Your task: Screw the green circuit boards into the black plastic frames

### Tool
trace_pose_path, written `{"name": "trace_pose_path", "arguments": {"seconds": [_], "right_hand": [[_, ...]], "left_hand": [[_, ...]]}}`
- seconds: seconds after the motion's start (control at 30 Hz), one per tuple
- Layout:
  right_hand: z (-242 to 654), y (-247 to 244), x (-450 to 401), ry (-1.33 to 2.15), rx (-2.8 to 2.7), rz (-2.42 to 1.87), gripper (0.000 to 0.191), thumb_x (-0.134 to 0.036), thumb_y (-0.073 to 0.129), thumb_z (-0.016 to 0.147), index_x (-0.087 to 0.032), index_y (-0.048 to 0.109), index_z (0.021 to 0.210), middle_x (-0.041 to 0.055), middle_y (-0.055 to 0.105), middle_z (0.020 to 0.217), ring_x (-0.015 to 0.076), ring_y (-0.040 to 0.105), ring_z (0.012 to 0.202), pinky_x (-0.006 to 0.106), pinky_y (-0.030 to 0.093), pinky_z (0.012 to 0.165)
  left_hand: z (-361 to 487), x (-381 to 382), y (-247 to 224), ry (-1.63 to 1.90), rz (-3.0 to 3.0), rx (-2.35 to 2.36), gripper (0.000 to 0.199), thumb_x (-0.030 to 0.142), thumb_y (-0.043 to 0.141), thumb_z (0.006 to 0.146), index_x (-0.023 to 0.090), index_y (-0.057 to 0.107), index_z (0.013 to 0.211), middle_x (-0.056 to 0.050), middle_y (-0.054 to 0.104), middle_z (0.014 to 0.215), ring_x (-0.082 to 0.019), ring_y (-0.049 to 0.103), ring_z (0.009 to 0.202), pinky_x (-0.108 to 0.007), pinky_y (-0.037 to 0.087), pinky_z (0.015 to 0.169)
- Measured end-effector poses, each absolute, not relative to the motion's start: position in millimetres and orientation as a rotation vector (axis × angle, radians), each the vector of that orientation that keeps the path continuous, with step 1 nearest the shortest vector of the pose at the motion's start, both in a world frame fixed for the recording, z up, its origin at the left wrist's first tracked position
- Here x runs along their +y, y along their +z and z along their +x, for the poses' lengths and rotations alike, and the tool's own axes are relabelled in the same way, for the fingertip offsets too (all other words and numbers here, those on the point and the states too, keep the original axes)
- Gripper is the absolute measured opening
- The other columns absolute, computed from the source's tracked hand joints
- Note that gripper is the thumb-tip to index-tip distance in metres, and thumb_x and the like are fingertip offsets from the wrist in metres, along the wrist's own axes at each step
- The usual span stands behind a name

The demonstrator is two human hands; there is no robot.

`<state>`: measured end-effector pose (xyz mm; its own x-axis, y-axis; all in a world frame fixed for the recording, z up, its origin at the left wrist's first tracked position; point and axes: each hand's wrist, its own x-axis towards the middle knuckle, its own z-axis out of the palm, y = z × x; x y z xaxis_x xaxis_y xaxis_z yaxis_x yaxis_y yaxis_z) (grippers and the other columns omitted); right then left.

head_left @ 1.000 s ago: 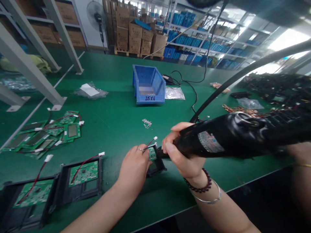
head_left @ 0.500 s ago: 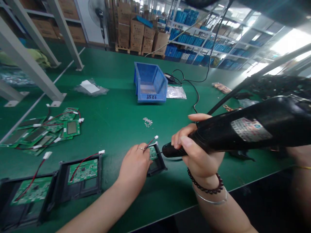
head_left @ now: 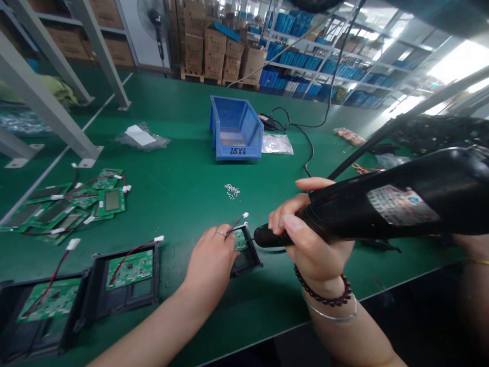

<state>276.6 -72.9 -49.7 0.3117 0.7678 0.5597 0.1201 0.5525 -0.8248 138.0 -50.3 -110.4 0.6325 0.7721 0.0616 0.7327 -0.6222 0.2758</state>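
Note:
My right hand is wrapped round a black electric screwdriver, held sideways with its bit pointing left. The bit reaches into a small black plastic case lying on the green table. Inside that case sits a green circuit board with a red and black wire ending in a white connector. My left hand grips the case's left side, its fingers closed over the edge and board. Part of the case is hidden beneath this hand. Whether the bit meets a screw is too small to tell.
Two more black cases with boards lie at left, behind them a pile of circuit boards. Small screws lie loose before a blue bin. A plastic bag and black cables lie farther back. Another person's arm shows at right.
Almost nothing differs. The view has shifted very slightly, and both hands keep their places on the case and the electric screwdriver.

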Motion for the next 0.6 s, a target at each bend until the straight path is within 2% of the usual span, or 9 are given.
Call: {"name": "trace_pose_path", "arguments": {"seconds": [0.3, 0.6], "right_hand": [[275.7, -51.9, -71.7, 0.488, -1.218, -0.958, 0.03, -0.015, 0.062, 0.076, -0.024, 0.054, 0.103, -0.0045, 0.054, 0.062, 0.0142, 0.052, 0.049, 0.032, 0.048, 0.05], [273.7, -50.6, -75.2, 0.489, -1.24, -0.976, 0.033, -0.014, 0.06, 0.077, -0.027, 0.054, 0.107, -0.0034, 0.056, 0.065, 0.0155, 0.053, 0.051, 0.034, 0.048, 0.052]], "left_hand": [[139.1, -51.1, -107.1, 0.162, 2.588, 1.257, 0.026, 0.018, 0.068, 0.08, 0.012, 0.065, 0.105, -0.012, 0.059, 0.118, -0.028, 0.058, 0.103, -0.042, 0.052, 0.091], [138.6, -50.9, -106.1, 0.143, 2.567, 1.256, 0.025, 0.019, 0.065, 0.082, 0.013, 0.064, 0.106, -0.012, 0.058, 0.119, -0.027, 0.057, 0.104, -0.042, 0.051, 0.092]]}}
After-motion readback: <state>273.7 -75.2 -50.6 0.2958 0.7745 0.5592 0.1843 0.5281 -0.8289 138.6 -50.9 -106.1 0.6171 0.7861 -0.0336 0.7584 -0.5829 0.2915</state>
